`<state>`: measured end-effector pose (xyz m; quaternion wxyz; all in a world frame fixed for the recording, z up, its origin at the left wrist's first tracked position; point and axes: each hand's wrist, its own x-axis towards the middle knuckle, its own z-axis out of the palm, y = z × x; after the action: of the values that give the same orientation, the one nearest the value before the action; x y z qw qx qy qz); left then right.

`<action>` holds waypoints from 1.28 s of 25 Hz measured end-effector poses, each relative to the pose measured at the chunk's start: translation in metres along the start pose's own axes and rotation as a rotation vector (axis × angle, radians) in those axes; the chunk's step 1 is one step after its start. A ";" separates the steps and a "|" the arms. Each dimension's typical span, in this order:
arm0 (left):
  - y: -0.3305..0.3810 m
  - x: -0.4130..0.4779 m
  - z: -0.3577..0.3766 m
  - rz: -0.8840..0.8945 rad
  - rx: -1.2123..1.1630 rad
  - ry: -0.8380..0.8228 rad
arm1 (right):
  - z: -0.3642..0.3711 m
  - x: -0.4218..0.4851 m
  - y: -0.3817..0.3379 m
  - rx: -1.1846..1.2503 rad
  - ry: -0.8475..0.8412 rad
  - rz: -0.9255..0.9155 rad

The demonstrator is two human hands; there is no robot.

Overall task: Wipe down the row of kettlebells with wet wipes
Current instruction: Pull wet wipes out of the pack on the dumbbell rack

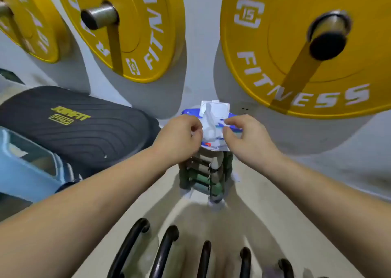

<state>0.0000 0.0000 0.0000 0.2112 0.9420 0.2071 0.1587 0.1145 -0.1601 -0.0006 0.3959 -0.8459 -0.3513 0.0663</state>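
Observation:
A blue-and-white pack of wet wipes [218,108] lies on top of a small green stacked rack [203,178] against the wall, its white lid flipped up. A white wipe [208,127] sticks out of the opening. My left hand [179,135] pinches the wipe at its left side. My right hand [247,135] presses on the pack's right side with fingers curled over it. Several black kettlebell handles [165,250] stand in a row along the bottom edge, below my forearms.
Yellow weight plates [296,51] hang on wall pegs [99,15] above the pack. A black padded bench [80,127] and a light blue plastic piece [27,167] sit at the left. Pale floor lies between the rack and the kettlebells.

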 end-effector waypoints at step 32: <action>0.005 0.019 0.008 -0.229 -0.500 0.123 | 0.018 0.033 -0.028 0.583 0.074 0.276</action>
<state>0.0216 0.0021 -0.0008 0.4404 0.8197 0.2792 0.2369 0.1175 -0.1152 0.0128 0.6212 -0.7384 -0.1850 0.1862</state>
